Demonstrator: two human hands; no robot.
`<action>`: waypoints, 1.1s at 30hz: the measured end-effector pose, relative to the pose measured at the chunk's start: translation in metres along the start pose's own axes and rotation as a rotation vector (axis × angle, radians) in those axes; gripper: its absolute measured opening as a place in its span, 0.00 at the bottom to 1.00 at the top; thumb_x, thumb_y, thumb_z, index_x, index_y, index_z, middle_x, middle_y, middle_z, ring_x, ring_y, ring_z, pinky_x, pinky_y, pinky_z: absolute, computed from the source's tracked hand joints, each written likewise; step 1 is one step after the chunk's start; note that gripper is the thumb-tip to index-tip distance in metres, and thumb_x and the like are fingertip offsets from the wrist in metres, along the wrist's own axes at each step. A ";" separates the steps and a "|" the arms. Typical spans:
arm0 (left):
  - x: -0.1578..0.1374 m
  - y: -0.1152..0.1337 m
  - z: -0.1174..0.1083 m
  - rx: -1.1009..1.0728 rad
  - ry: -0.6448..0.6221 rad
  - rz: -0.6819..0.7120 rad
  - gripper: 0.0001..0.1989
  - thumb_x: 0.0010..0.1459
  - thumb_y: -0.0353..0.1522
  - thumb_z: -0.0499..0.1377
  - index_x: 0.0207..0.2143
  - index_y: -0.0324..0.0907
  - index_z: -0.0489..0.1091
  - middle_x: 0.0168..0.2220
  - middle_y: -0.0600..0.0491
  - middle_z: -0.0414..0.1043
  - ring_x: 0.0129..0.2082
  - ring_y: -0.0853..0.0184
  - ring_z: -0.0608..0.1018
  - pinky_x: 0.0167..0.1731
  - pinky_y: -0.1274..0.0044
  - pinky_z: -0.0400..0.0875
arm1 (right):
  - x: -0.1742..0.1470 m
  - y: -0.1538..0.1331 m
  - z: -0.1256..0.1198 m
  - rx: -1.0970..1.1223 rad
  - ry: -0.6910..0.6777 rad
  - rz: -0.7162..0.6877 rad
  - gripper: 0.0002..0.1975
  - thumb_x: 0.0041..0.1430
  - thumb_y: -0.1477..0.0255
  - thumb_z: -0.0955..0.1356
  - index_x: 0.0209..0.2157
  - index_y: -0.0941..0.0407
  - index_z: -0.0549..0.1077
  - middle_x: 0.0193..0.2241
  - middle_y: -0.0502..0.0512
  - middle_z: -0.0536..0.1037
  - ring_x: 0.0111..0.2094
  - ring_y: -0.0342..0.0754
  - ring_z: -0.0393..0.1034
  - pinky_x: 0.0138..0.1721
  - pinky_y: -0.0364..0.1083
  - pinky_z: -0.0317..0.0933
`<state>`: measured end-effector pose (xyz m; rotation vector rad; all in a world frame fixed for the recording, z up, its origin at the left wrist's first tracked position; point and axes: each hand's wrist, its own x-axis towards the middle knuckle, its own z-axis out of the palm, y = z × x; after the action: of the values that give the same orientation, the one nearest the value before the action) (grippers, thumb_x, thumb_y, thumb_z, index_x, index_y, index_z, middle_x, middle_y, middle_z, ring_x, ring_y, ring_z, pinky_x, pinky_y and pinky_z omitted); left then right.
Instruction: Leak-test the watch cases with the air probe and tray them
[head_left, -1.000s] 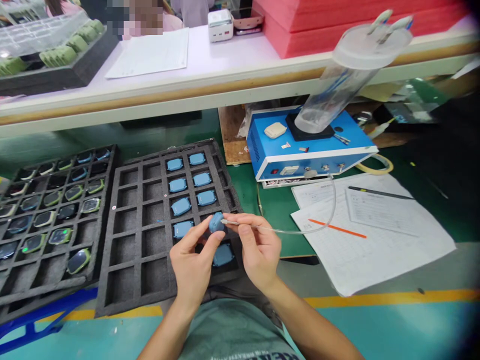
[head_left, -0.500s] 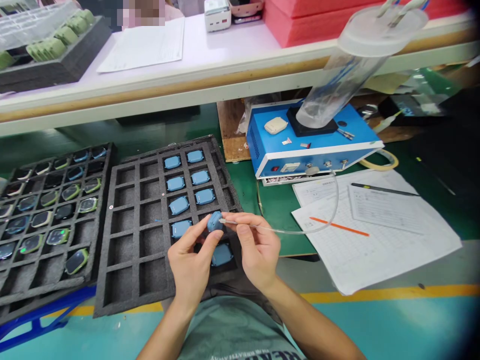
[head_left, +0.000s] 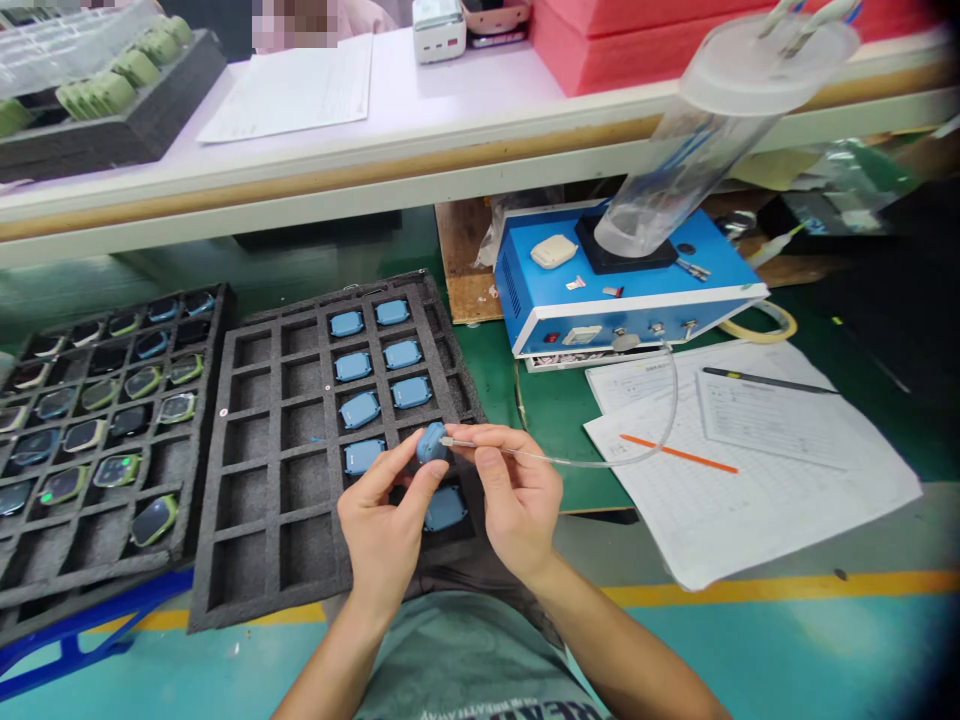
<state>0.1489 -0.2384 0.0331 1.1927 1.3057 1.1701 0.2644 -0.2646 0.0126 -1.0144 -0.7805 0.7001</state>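
Note:
Between the thumb and fingers of my left hand [head_left: 386,505] is a blue watch case [head_left: 431,443], tilted on its edge. My right hand [head_left: 517,495] pinches the end of a clear thin tube [head_left: 577,463], whose metal tip [head_left: 454,442] meets the side of the case. Whether the tip goes into the case I cannot tell. The tube curves up to the front of a blue box-shaped machine [head_left: 637,300]. Below both hands lies a dark foam tray [head_left: 244,480] holding several blue watch cases in its right-hand compartments.
At left, another foam tray [head_left: 169,460] carries several watches. Papers [head_left: 750,500] with an orange stick [head_left: 679,453] and a black pen [head_left: 769,380] lie at right. A clear cylinder [head_left: 667,170] stands on the machine. A raised shelf [head_left: 465,110] crosses the back; a person is partly visible beyond.
The view shifts very slightly. Both hands keep the same hold, with the tube tip still against the blue watch case.

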 end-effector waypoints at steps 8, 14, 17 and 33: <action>0.001 0.000 0.000 -0.008 -0.006 -0.001 0.17 0.53 0.38 0.74 0.46 0.46 0.85 0.41 0.51 0.85 0.33 0.65 0.81 0.34 0.77 0.78 | 0.000 0.000 0.000 -0.006 -0.001 -0.008 0.05 0.71 0.69 0.69 0.42 0.52 0.79 0.41 0.56 0.85 0.48 0.51 0.82 0.49 0.52 0.79; 0.000 -0.001 0.000 -0.017 -0.010 -0.010 0.18 0.53 0.38 0.74 0.47 0.47 0.84 0.43 0.51 0.85 0.35 0.65 0.82 0.37 0.77 0.79 | 0.000 -0.001 0.001 0.000 -0.010 -0.017 0.06 0.71 0.71 0.68 0.43 0.52 0.80 0.41 0.56 0.85 0.48 0.50 0.82 0.50 0.50 0.78; 0.000 -0.002 0.000 -0.013 -0.016 -0.005 0.18 0.54 0.38 0.74 0.48 0.48 0.84 0.43 0.51 0.85 0.36 0.65 0.82 0.38 0.77 0.79 | 0.000 -0.001 0.001 0.014 -0.017 -0.016 0.07 0.71 0.72 0.68 0.44 0.51 0.80 0.42 0.55 0.84 0.48 0.50 0.81 0.51 0.50 0.78; 0.010 -0.004 -0.002 0.118 0.078 0.004 0.22 0.47 0.44 0.74 0.44 0.44 0.85 0.42 0.50 0.85 0.31 0.65 0.82 0.33 0.79 0.78 | 0.008 0.006 0.008 0.116 -0.032 -0.036 0.07 0.72 0.70 0.68 0.43 0.53 0.80 0.42 0.56 0.83 0.47 0.48 0.81 0.51 0.47 0.76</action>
<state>0.1457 -0.2283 0.0289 1.2458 1.4490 1.1661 0.2615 -0.2520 0.0118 -0.8844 -0.7755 0.7235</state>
